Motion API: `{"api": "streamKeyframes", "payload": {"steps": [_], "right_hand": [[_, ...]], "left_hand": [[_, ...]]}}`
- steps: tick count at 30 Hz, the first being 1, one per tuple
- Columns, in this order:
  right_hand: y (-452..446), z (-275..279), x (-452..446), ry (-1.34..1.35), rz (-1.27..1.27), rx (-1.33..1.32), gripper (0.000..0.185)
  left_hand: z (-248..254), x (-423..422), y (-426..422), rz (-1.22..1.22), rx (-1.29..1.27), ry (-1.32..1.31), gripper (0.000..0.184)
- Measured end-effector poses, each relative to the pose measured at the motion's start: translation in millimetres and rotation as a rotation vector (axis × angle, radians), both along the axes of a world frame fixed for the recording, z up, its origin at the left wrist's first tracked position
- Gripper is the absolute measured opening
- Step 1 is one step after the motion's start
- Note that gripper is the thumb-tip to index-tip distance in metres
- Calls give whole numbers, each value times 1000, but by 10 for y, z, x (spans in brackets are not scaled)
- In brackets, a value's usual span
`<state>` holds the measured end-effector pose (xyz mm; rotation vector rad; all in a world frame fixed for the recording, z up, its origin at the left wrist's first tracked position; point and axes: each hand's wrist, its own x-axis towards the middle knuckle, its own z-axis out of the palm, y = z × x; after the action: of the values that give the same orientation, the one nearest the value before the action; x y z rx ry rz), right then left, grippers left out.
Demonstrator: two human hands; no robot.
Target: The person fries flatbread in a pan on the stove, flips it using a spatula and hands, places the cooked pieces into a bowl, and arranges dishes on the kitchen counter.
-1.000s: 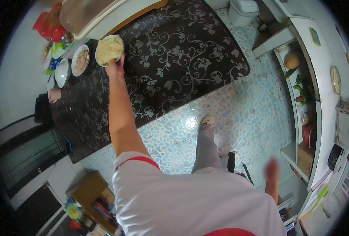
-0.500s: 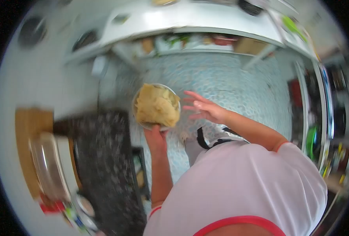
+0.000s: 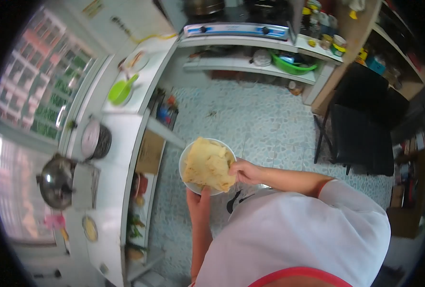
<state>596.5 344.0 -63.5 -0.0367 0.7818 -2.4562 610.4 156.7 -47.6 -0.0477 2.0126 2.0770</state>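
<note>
A round white bowl (image 3: 182, 168) is held in front of my body, above the floor. Folded yellow pancakes (image 3: 206, 162) fill it and partly overhang its rim. From below, my left hand (image 3: 199, 204) grips the near side, with its thumb over the rim and its other fingers hidden beneath. At the right side my right hand (image 3: 247, 172) is closed on the rim, its fingertips close against the pancakes; whether they press on the food I cannot tell.
A white counter (image 3: 119, 186) runs along the left, bearing a dark pot (image 3: 96, 139), a wok (image 3: 58, 182) and a green ladle-like scoop (image 3: 121, 91). Ahead is a gas stove (image 3: 236, 31), with a green basin (image 3: 293, 64) on the shelf below. Black chairs (image 3: 360, 134) stand right.
My view has swung right, bringing the stove and chairs into sight and leaving the dark table behind. My right hand, earlier open and apart, has closed on the bowl.
</note>
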Motion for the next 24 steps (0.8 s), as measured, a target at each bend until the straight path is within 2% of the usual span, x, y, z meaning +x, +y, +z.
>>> {"api": "streamKeyframes", "payload": {"steps": [2,5,6,10,12,14,16,17,19,21,22,24], "right_hand": [[365,53,-75,17,-135,-11,57],[896,39,-405,17,-336,86,66],[943,-2,-520,28,-392,125,70],[1369,-458,-950,-144,-501,10,59],[1464,-393,-1210,-233,-587,76,56],[1542,-190,-1452,-180,-629,42,58],[1638,-45,-1720,-181,-710,86,59],[1695,-18,-1814,-213,-738,77,59],[1870,-14,-2041,-262,-809,57,61],[2069,-38,-2405,-267,-813,51,62],[2156,-59,-2442,-267,-826,42,62],[2358,-106,-2645,-293,-880,23,60]], "left_hand": [[40,-343,394,-89,83,209,58],[314,-1008,923,-206,-386,548,59],[304,-1238,981,-253,-430,617,58],[113,-2111,1457,-399,-577,865,53],[150,-2495,1602,-360,-425,789,45],[145,-2920,1588,-208,-377,824,26],[78,-3459,1426,-128,-201,591,17],[62,-3675,1328,-93,-106,478,16],[109,-4135,1160,72,121,480,22],[222,-4825,1041,215,-101,417,23],[341,-5063,1037,223,-220,484,21],[313,-5740,1022,252,-162,531,19]]}}
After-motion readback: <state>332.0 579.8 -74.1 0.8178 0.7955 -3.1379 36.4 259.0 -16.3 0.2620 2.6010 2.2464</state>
